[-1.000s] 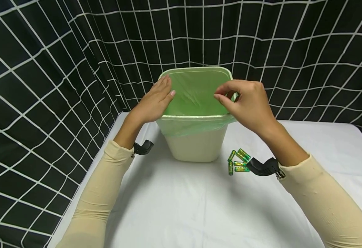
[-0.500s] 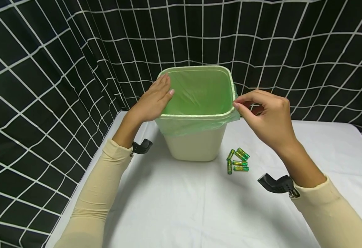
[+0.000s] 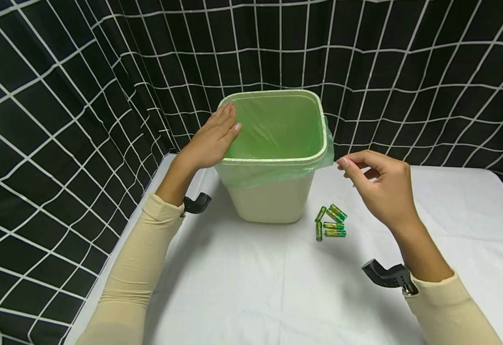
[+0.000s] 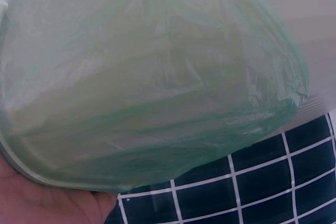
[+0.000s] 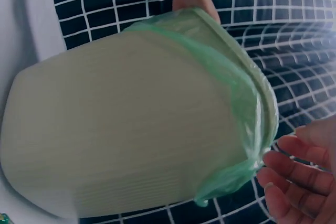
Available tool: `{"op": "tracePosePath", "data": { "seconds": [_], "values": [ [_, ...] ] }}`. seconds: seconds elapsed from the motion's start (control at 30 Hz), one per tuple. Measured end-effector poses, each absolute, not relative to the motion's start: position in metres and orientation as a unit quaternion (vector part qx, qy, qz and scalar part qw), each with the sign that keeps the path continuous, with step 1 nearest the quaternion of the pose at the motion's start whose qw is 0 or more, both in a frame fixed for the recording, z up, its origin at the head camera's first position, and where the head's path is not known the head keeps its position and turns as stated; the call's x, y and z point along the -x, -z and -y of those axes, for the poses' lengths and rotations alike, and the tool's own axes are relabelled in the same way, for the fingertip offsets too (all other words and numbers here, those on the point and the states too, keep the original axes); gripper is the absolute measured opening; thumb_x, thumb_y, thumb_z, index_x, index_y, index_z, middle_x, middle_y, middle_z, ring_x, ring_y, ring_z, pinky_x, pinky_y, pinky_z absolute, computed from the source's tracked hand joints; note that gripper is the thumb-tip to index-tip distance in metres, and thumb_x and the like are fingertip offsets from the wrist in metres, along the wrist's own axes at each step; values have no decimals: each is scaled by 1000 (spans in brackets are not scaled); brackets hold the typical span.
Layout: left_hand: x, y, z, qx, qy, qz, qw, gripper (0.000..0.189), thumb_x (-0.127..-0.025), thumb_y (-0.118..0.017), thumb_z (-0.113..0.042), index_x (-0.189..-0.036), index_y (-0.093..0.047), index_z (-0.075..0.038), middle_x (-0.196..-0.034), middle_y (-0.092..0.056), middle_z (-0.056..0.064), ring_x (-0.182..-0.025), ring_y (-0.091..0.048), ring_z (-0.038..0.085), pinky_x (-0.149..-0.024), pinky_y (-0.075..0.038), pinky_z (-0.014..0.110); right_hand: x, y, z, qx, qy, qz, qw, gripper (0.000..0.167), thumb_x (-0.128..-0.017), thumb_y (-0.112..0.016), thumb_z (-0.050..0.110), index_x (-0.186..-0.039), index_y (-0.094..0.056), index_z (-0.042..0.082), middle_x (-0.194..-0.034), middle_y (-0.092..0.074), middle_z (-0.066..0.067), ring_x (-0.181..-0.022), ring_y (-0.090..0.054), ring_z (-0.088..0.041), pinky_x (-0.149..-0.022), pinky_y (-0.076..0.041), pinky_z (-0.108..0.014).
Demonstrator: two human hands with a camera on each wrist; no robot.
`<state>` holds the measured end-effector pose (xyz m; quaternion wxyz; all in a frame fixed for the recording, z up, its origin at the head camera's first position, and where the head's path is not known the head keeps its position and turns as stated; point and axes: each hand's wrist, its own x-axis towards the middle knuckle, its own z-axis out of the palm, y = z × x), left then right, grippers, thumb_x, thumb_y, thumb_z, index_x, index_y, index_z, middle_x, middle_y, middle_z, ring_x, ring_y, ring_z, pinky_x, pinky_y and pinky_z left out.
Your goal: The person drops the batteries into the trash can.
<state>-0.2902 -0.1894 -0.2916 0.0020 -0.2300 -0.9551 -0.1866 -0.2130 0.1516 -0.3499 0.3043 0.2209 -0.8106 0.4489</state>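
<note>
Right hand lower, bin rim partly hidden

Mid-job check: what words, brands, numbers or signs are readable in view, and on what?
No readable text anywhere.
Batteries: any print is too small to read.
Bin: no lettering seen.
Bag: no lettering seen.

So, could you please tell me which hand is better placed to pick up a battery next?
Probably the right hand: it hovers beside the bin, nearer the batteries, and seems to hold nothing. The left hand rests on the bin's left side, farther from them.
</note>
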Motion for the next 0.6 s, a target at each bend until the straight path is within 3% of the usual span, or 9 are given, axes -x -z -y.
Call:
{"op": "tracePosePath", "data": {
  "seconds": [0.6],
  "values": [
    [290,292,190,234,184,955,7,62,-113,-21,-35,-159,-8,4,-169,-1,16,-156,5,27,-124,5,28,219,411,-169,-136,-475,843,212,13,-97,-71,13,-96,-78,3,-84,-75,-12,-66,-64,0,-54,-50,-13]
  ]
}}
